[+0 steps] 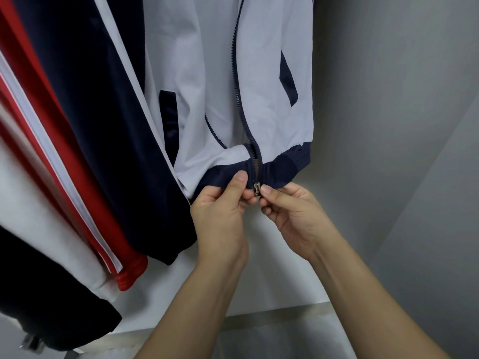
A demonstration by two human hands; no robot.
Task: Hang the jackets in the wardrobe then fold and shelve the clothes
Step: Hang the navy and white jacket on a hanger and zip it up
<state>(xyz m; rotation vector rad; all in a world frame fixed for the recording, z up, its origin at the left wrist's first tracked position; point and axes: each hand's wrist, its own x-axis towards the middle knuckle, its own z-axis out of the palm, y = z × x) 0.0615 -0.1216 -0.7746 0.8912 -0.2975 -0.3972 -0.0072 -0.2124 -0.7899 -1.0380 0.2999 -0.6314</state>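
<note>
A white jacket [212, 73] with a navy hem band, navy sleeves and a navy zipper hangs inside the wardrobe, its front mostly unzipped. My left hand [220, 211] pinches the navy hem just left of the zipper's bottom end. My right hand [290, 211] pinches the hem on the right side, fingertips at the small metal zipper slider [256, 189]. Both hands meet at the bottom of the zipper.
A red jacket [64, 177] with white stripes hangs to the left, and a dark garment [51, 301] hangs at the lower left. The grey wardrobe side wall [401, 125] stands on the right. A pale shelf [280, 325] lies below the jackets.
</note>
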